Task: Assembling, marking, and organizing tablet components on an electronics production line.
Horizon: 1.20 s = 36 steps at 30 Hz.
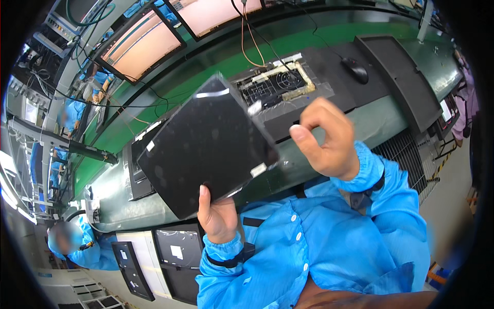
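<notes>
A black, flat, tablet-like panel [208, 149] is tilted in front of me over the bench. Small white tabs stick to its edges, and clear film shows at its top corner and lower edge. My left hand [218, 216] grips the lower edge, thumb on the dark face and the other fingers hidden behind. Right of the panel and apart from it, my right hand [329, 139] is raised. Its fingers curl toward the thumb in a pinch; I cannot make out anything between the tips. Behind the hands, a fixture [278, 85] with a grid and a round pattern lies on a black mat [355, 92].
A mouse [355, 70] rests on the mat beside a long black tray [399, 77]. Two monitors [141, 46] stand at the back, with cables hanging down. Dark framed panels [177, 250] lie below the bench edge [123, 219]. A person in blue [82, 244] is at far left.
</notes>
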{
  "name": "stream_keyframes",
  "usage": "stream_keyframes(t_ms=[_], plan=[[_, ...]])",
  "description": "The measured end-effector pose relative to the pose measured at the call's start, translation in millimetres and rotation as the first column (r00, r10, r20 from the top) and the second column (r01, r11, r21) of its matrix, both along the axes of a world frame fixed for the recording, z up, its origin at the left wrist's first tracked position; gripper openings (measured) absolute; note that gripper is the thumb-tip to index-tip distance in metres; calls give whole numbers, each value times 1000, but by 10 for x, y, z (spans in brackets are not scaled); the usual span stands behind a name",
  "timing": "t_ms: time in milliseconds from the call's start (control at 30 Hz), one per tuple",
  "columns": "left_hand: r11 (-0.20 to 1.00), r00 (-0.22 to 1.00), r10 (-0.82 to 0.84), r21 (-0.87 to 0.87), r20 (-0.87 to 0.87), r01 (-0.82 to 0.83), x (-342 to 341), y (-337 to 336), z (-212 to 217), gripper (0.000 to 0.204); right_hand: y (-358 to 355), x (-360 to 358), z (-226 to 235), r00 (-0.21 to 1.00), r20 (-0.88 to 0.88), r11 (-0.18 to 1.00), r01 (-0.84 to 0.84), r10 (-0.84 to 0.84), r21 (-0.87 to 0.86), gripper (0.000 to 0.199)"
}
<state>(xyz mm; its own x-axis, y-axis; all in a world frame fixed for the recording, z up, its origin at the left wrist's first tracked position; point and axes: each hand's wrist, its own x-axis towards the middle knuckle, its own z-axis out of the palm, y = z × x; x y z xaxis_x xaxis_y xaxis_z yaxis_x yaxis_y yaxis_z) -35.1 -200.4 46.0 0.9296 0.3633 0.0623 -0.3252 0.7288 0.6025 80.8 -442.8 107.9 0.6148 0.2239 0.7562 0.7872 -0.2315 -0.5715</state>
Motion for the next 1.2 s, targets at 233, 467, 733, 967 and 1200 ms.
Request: stream_keyframes(t_ms=[233,467,733,967,1200], plan=[[466,761,-514,615,-397,636,644,-47,518,39,-482,540,-246,366,-606,671,-75,706,737,35],[115,881,-141,877,-451,467,1286,520,417,38,-1272,1119,-606,412,-743,786,95,528,611,22],[-391,954,-133,898,-270,199,1724,303,12,85,-1106,1360,-940,307,-794,823,57,524,565,23],[-557,985,-66,825,-158,95,1801,106,0,101,-1067,1306,-758,416,-906,996,12,71,84,38],[-598,993,-78,801,-93,28,1790,105,-16,96,-1096,983,-589,951,-63,722,187,-304,-666,62]])
